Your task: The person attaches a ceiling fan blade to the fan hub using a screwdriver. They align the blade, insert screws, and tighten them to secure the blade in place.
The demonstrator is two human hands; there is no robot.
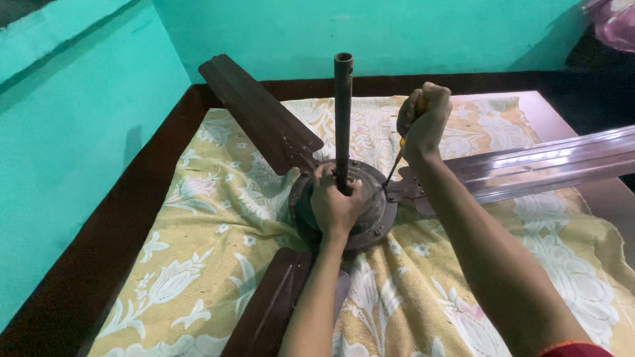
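Note:
A dark brown ceiling fan lies on a yellow flowered cloth (218, 218), its round motor housing (374, 215) in the middle and its down rod (342, 112) standing upright. My left hand (335, 201) rests on top of the housing at the rod's base, pressing on it. My right hand (424, 121) is closed around a screwdriver (394, 164) with a yellow handle; its tip meets the housing rim where the right blade's bracket is fixed. Three blades show: one at the back left (254, 109), one to the right (549, 168), one toward me (271, 307).
The cloth covers a low dark wooden platform (126, 218) set into a corner of turquoise walls (73, 145). The right blade reaches past the cloth's edge. A pinkish bundle (615, 23) hangs at the top right.

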